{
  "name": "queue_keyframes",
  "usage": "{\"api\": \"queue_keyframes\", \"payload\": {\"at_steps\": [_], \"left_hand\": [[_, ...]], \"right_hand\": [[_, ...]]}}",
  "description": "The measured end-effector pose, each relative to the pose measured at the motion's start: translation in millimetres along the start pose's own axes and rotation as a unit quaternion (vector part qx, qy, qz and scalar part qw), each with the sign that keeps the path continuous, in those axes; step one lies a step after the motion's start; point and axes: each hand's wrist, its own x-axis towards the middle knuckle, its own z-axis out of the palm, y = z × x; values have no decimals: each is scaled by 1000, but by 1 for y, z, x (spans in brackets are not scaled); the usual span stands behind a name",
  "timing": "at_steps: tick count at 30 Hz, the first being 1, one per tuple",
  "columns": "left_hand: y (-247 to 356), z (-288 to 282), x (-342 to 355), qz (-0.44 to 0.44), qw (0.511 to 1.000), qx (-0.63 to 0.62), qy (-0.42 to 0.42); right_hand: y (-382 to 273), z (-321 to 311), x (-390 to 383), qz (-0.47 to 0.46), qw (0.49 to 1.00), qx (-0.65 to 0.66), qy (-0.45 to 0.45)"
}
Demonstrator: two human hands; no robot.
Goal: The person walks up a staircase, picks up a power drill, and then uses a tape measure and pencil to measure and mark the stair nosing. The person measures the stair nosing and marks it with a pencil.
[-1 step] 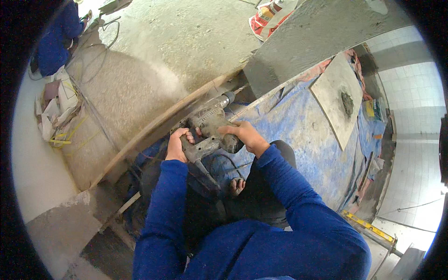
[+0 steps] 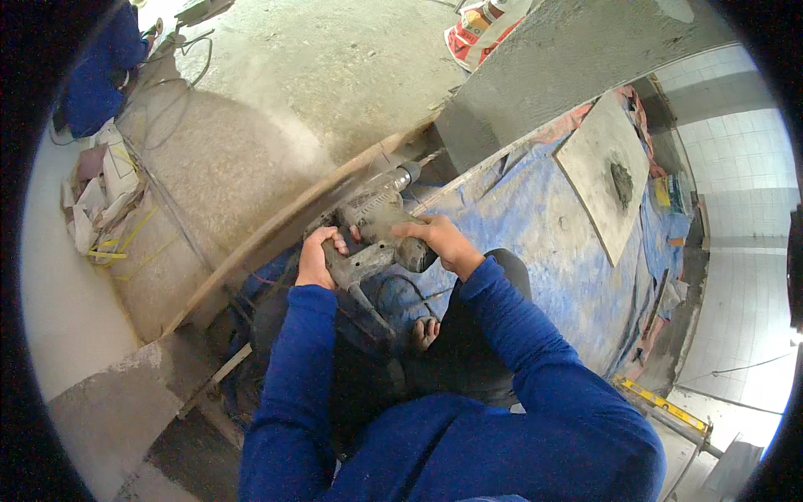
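A dusty grey rotary hammer drill (image 2: 374, 203) is held low in front of my knees, tilted up and to the right. My left hand (image 2: 314, 261) is closed around its rear handle. My right hand (image 2: 447, 244) grips the motor end of the body. The chuck (image 2: 408, 173) carries a bit (image 2: 430, 158) that points toward the lower end of a grey mortar-coated wall (image 2: 510, 105); whether the tip touches anything cannot be made out. From the handle a cable sleeve (image 2: 369, 306) runs down between my legs.
A long plank edge (image 2: 268, 219) borders the concrete floor beside the drill. Right of me, a blue tarp (image 2: 527, 243) bears a board (image 2: 585, 155) with mortar. A yellow spirit level (image 2: 661, 405), scrap pile (image 2: 102, 197), printed bag (image 2: 478, 40) and another person's blue clothing (image 2: 99, 79) surround the area.
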Motion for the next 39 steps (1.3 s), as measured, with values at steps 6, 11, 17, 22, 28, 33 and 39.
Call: {"api": "queue_keyframes", "payload": {"at_steps": [6, 11, 17, 22, 28, 33, 39], "left_hand": [[12, 4, 5, 5, 1000, -9, -5], [12, 3, 8, 3, 1000, 20, 2], [4, 8, -1, -13, 999, 1, 42], [5, 17, -10, -7, 999, -14, 32], [17, 16, 2, 6, 1000, 15, 24], [12, 1, 12, -30, 998, 14, 54], [0, 5, -6, -12, 999, 32, 30]], "right_hand": [[2, 2, -2, -1, 999, 50, 2], [0, 4, 6, -39, 999, 18, -4], [2, -4, 2, 13, 1000, 10, -1], [-9, -9, -8, 26, 999, 23, 7], [-14, -4, 1, -11, 999, 39, -29], [0, 1, 12, -38, 999, -15, -10], [4, -7, 1, -6, 1000, -17, -10]]}}
